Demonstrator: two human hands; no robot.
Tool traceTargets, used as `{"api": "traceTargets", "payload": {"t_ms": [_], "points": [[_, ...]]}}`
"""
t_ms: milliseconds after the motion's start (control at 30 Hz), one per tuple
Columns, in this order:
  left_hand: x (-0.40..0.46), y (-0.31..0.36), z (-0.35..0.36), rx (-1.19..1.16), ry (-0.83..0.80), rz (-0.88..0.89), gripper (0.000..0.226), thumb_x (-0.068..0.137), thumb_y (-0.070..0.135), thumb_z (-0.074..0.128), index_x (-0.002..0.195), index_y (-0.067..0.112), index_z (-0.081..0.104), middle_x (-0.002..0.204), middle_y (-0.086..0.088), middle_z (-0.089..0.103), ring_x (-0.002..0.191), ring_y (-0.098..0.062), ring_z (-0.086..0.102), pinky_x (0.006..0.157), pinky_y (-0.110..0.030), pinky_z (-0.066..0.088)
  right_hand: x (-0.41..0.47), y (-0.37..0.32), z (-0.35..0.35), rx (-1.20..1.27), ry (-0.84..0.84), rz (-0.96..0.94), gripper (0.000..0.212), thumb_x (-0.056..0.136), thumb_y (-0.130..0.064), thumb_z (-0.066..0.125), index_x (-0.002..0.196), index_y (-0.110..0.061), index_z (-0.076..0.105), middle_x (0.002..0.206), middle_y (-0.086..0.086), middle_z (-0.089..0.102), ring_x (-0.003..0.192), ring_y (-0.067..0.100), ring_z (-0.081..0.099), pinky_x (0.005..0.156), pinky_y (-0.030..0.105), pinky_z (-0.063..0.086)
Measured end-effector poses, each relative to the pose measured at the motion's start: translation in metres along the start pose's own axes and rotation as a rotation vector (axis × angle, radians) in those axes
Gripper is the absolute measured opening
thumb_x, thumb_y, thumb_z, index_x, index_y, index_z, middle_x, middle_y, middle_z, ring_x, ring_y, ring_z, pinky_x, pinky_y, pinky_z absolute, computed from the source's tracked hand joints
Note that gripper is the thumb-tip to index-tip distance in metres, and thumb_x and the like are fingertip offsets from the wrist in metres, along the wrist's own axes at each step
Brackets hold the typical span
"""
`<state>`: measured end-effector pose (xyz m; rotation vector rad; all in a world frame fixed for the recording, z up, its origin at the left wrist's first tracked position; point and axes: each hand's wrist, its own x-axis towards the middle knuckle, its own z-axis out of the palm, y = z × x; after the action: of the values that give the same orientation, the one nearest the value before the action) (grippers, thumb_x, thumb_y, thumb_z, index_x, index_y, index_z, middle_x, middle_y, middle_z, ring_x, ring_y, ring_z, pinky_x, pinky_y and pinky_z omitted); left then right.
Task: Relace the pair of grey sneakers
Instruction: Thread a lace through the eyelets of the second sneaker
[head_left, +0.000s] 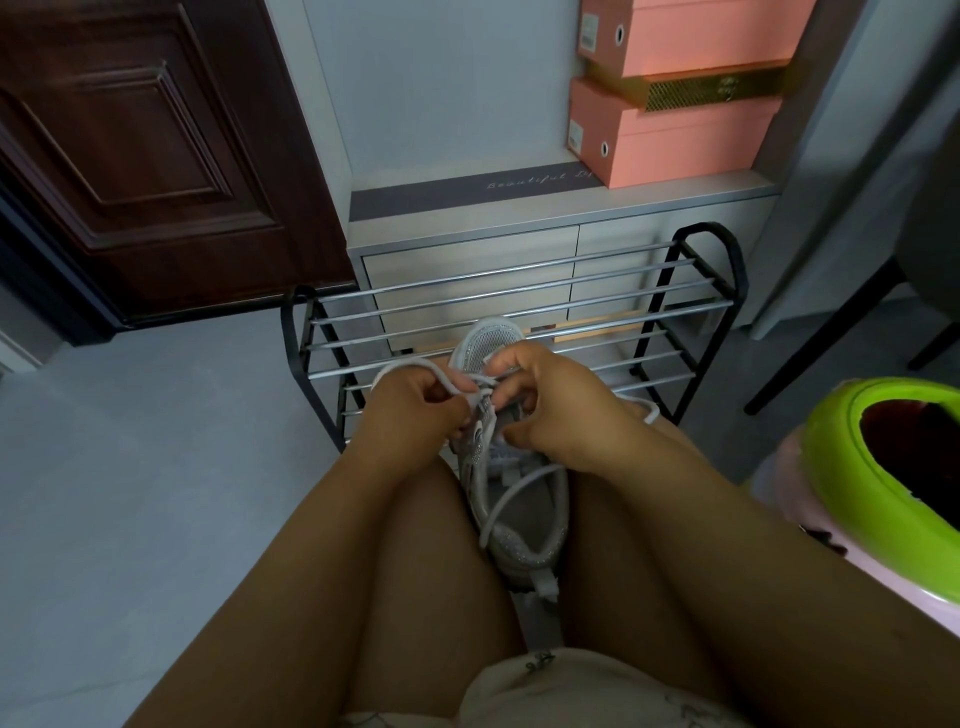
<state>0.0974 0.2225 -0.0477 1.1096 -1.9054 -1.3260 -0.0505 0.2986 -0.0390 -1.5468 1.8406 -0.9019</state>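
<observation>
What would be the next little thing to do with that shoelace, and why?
Probably pull the white lace snug through the eyelet. The left hand pinches a slack loop of it, the right hand works at the eyelets of the grey sneaker held between the knees, and a loose length trails over the shoe's opening.

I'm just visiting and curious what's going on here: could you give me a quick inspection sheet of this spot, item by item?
Surface: grey floor; the sneaker lies between the person's knees.
Job's things: one grey sneaker, toe pointing away; white lace partly threaded, a loose end trailing over the shoe's opening. Second sneaker not seen.
Clutter: green and pink bin at the right.
Hands: left hand grips a loop of lace; right hand has its fingers curled at the eyelets, apparently pinching the lace.
Cables: nothing seen.
Surroundings: metal shoe rack, pink boxes on a cabinet, dark wooden door.
</observation>
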Motion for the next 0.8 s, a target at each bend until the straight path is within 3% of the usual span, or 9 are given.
{"api": "traceTargets", "payload": {"t_ms": [133,200,333,567,700,800], "points": [[-0.0024,0.0034,0.0022,0.027,-0.011,0.017,0.007,0.084,0.006,0.068,0.087,0.000,0.068,0.075,-0.013,0.069,0.060,-0.016,0.063,0.060,-0.028,0.055,-0.0008,-0.0013,0.0012,-0.038,0.019,-0.015,0.052,0.067,-0.005,0.077,0.110,-0.023,0.055,0.089,-0.008,0.066,0.069,-0.002,0.054,0.067,0.014,0.045],[-0.0020,0.0044,0.0031,0.034,-0.013,0.005,0.011,0.084,0.006,0.068,0.085,-0.005,0.066,0.073,-0.016,0.067,0.060,-0.020,0.062,0.061,-0.031,0.056,-0.0013,-0.0012,0.0013,-0.087,0.028,-0.019,0.048,0.068,-0.006,0.077,0.107,-0.022,0.055,0.089,-0.007,0.066,0.066,-0.003,0.052,0.061,0.006,0.039],[-0.0012,0.0041,0.0034,-0.017,-0.004,-0.027,0.008,0.084,0.002,0.067,0.081,-0.004,0.063,0.066,-0.012,0.063,0.050,-0.009,0.060,0.054,-0.022,0.054,-0.0016,-0.0015,0.0010,-0.155,0.049,-0.013,0.040,0.069,-0.010,0.076,0.103,-0.020,0.057,0.090,-0.008,0.068,0.068,0.001,0.053,0.058,-0.001,0.036],[-0.0032,0.0047,0.0041,0.012,0.001,-0.015,0.013,0.085,0.007,0.068,0.072,0.010,0.064,0.058,-0.006,0.061,0.043,-0.003,0.055,0.048,-0.016,0.050,-0.0017,-0.0023,-0.0018,0.082,0.009,0.019,0.048,0.065,-0.002,0.078,0.090,-0.034,0.052,0.088,-0.005,0.069,0.061,-0.008,0.056,0.057,0.004,0.041],[-0.0054,0.0055,0.0042,0.033,0.021,0.026,0.013,0.084,0.010,0.069,0.080,-0.002,0.068,0.063,-0.014,0.065,0.048,-0.010,0.059,0.051,-0.020,0.053,-0.0008,-0.0008,-0.0024,0.140,0.005,0.027,0.049,0.065,0.000,0.079,0.089,-0.033,0.052,0.083,-0.006,0.068,0.059,-0.010,0.057,0.059,0.007,0.044],[-0.0067,0.0060,0.0044,0.070,0.015,0.035,0.013,0.084,0.012,0.070,0.077,0.001,0.070,0.062,-0.013,0.066,0.051,-0.014,0.060,0.054,-0.024,0.053,-0.0011,-0.0005,-0.0016,0.120,0.006,0.017,0.047,0.066,-0.001,0.078,0.089,-0.033,0.053,0.085,-0.005,0.068,0.063,-0.005,0.058,0.061,0.010,0.045]]}}
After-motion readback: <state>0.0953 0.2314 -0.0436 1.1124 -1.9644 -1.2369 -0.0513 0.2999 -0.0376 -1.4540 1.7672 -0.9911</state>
